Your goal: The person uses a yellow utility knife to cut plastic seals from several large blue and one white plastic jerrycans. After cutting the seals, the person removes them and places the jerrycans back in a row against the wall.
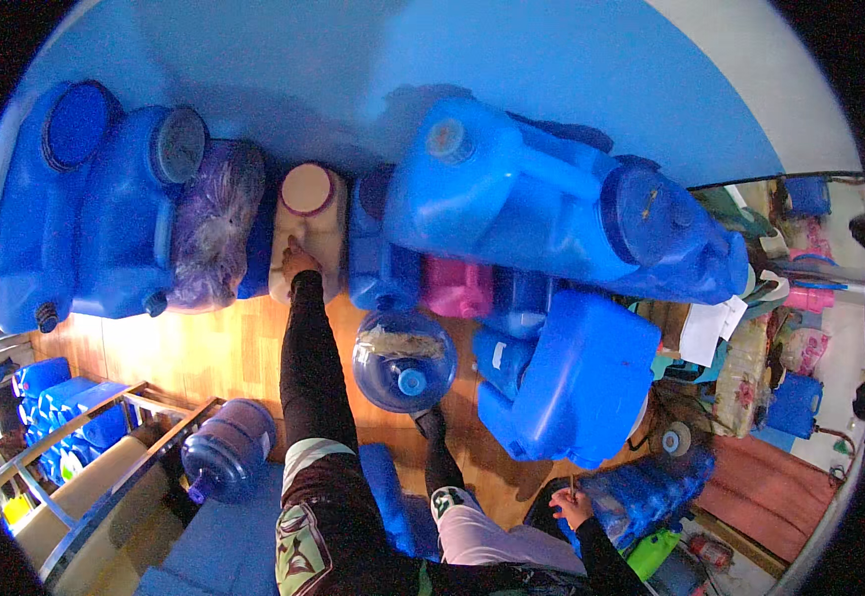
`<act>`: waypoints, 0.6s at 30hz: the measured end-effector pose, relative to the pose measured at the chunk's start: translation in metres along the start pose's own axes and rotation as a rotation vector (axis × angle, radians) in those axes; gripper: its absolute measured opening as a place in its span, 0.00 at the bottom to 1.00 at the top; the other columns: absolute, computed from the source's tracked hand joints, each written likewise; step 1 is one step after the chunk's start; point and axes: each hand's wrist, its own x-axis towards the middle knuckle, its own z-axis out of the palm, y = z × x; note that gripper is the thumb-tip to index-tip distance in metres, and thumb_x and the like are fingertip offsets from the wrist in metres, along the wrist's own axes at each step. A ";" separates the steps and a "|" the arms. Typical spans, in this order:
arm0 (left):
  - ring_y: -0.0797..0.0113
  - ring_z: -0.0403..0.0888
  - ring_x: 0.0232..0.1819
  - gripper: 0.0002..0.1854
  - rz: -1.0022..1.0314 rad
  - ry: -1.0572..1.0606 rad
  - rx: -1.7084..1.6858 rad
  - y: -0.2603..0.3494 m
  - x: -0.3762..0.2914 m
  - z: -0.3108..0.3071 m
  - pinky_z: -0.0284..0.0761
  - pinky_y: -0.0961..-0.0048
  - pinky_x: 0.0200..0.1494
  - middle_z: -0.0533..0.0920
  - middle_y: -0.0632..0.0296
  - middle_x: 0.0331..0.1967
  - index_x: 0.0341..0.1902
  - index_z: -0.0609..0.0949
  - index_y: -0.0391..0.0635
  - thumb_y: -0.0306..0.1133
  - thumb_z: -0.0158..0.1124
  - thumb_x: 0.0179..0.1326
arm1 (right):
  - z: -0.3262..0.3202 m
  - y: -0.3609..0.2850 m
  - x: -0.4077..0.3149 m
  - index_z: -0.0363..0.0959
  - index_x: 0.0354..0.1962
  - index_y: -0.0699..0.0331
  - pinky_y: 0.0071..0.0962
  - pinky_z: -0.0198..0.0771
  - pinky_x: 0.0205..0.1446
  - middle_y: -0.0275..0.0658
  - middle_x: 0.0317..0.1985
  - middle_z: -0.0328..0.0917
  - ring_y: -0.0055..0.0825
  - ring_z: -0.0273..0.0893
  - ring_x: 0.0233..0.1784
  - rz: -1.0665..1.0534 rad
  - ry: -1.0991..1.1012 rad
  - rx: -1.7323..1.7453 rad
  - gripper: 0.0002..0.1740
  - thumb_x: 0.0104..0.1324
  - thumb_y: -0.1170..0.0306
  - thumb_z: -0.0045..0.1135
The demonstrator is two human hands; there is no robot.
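Observation:
My left hand (299, 261) reaches out on a long black sleeve to a cream plastic jerrycan (309, 237) with a pale round lid. The hand lies over the can's upper part; whether its fingers grip the can is unclear. Low on the right, my right hand (572, 508) is bent around a thin brown stick-like item (572, 486), perhaps a pen or pencil. Between my arms a round clear-blue water bottle (404, 361) with a light blue cap stands on the floor, just beyond my foot (429, 423).
Large blue jerrycans (123, 216) and a plastic-wrapped bundle (216, 223) line the blue wall (313, 89). A pink can (458, 284) and stacked blue cans (570, 380) stand right. Left are a metal-framed rack (116, 499) and a lying water bottle (230, 451). White papers (708, 328) hang right.

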 end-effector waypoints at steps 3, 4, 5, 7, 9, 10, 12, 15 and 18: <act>0.46 0.75 0.57 0.35 -0.026 -0.193 0.003 0.016 -0.043 -0.023 0.71 0.53 0.59 0.74 0.46 0.59 0.63 0.67 0.47 0.37 0.65 0.49 | -0.001 0.013 -0.023 0.71 0.38 0.58 0.21 0.73 0.22 0.29 0.26 0.71 0.19 0.76 0.30 -0.010 0.024 -0.015 0.08 0.60 0.71 0.59; 0.46 0.76 0.56 0.33 -0.030 -0.173 0.057 0.011 -0.057 -0.035 0.72 0.53 0.59 0.75 0.46 0.57 0.61 0.69 0.47 0.37 0.64 0.49 | -0.002 0.018 -0.026 0.70 0.39 0.58 0.22 0.72 0.22 0.30 0.26 0.70 0.18 0.73 0.27 -0.009 0.021 -0.096 0.10 0.60 0.69 0.58; 0.46 0.77 0.55 0.30 -0.055 -0.135 0.107 -0.003 -0.076 -0.052 0.72 0.53 0.58 0.77 0.47 0.55 0.59 0.70 0.46 0.37 0.63 0.49 | -0.009 0.012 -0.022 0.69 0.40 0.58 0.22 0.71 0.22 0.30 0.25 0.69 0.18 0.69 0.24 -0.024 -0.001 -0.193 0.12 0.59 0.68 0.58; 0.45 0.77 0.54 0.29 0.005 0.178 -0.027 -0.039 -0.110 -0.092 0.72 0.52 0.56 0.79 0.48 0.51 0.58 0.71 0.44 0.37 0.61 0.50 | -0.009 -0.003 -0.017 0.68 0.47 0.59 0.23 0.67 0.22 0.31 0.25 0.68 0.18 0.66 0.22 -0.041 -0.038 -0.163 0.18 0.62 0.61 0.54; 0.43 0.78 0.52 0.32 0.155 0.153 -0.016 -0.057 -0.155 -0.152 0.73 0.54 0.54 0.79 0.46 0.51 0.62 0.71 0.39 0.40 0.62 0.53 | -0.026 0.000 -0.011 0.69 0.50 0.59 0.23 0.66 0.22 0.31 0.25 0.69 0.18 0.67 0.23 -0.041 -0.137 0.023 0.19 0.64 0.60 0.53; 0.43 0.78 0.51 0.30 0.216 0.129 0.063 -0.071 -0.178 -0.180 0.74 0.54 0.53 0.79 0.44 0.51 0.58 0.74 0.39 0.43 0.63 0.54 | -0.036 0.002 -0.005 0.68 0.51 0.59 0.23 0.66 0.23 0.31 0.25 0.70 0.19 0.68 0.23 -0.045 -0.193 0.073 0.20 0.65 0.60 0.52; 0.43 0.78 0.50 0.28 0.361 0.128 0.081 -0.063 -0.250 -0.265 0.74 0.54 0.52 0.79 0.42 0.50 0.57 0.75 0.38 0.42 0.62 0.55 | -0.050 0.002 0.006 0.68 0.54 0.58 0.22 0.66 0.23 0.31 0.26 0.70 0.19 0.68 0.23 -0.075 -0.289 0.186 0.21 0.66 0.61 0.51; 0.42 0.78 0.48 0.27 0.430 -0.021 0.188 0.003 -0.342 -0.422 0.74 0.53 0.50 0.80 0.43 0.47 0.57 0.75 0.38 0.35 0.61 0.53 | -0.055 0.004 -0.005 0.67 0.57 0.57 0.22 0.67 0.25 0.30 0.27 0.71 0.20 0.69 0.24 -0.228 -0.271 0.104 0.21 0.66 0.64 0.49; 0.43 0.80 0.44 0.25 0.527 0.053 0.253 0.039 -0.436 -0.531 0.76 0.54 0.48 0.81 0.44 0.44 0.53 0.77 0.37 0.32 0.65 0.48 | -0.070 -0.020 -0.017 0.52 0.68 0.54 0.24 0.66 0.30 0.31 0.32 0.70 0.20 0.67 0.30 -0.341 -0.326 0.001 0.35 0.61 0.72 0.46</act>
